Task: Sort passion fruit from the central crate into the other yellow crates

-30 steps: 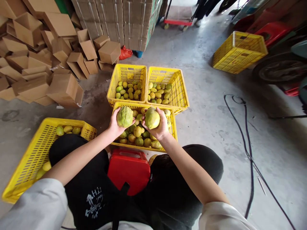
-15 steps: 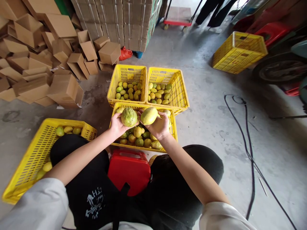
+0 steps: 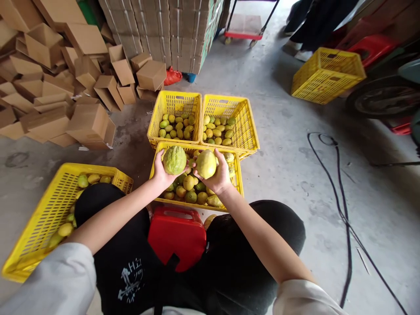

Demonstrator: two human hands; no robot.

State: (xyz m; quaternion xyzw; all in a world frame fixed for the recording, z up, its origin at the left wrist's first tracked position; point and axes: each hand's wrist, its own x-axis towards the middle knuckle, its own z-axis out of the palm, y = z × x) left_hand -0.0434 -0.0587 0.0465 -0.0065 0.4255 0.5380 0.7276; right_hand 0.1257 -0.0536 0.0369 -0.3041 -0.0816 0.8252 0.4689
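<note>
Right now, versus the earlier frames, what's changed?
Left hand and its bumpy green fruit shifted slightly right. Smooth yellow fruit was turned in the right hand, showing another face. In the background, the person in dark trousers moved right, toward the far-right crate. Nothing taken or released. Red stool and crates stayed put.

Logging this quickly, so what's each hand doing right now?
Left hand: holding a bumpy greenish fruit.
Right hand: holding a smoother yellowish fruit.
</note>
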